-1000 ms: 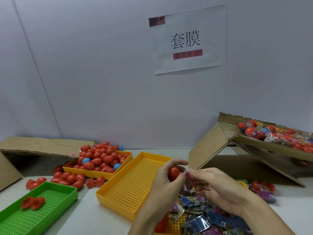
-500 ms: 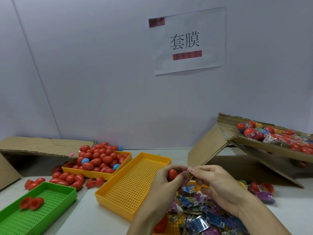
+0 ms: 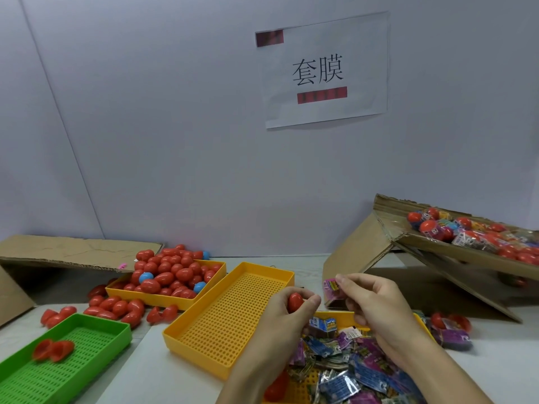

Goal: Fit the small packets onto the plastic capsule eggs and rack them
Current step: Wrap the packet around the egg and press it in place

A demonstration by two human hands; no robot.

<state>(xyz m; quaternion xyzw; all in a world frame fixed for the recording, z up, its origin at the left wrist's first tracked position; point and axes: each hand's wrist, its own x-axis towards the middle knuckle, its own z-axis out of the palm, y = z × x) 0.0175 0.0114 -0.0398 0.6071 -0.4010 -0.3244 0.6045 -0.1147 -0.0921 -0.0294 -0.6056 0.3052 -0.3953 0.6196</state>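
The left hand [image 3: 284,309] curls its fingers around a smooth red capsule egg [image 3: 295,301]; just right of it, the right hand [image 3: 369,301] pinches a glossy pink packet [image 3: 332,288]. Left of the egg lies an empty perforated yellow tray [image 3: 233,313]; farther left, another yellow tray [image 3: 163,294] is heaped with eggs. Crinkly foil packets [image 3: 344,371] fill a tray below.

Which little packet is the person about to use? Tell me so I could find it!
Start at the white paper sign on the wall and drop straight down to the two hands. The right hand pinches a small pink foil packet by its top edge, beside the red plastic egg in the left hand. It alone is raised; the others lie heaped below.
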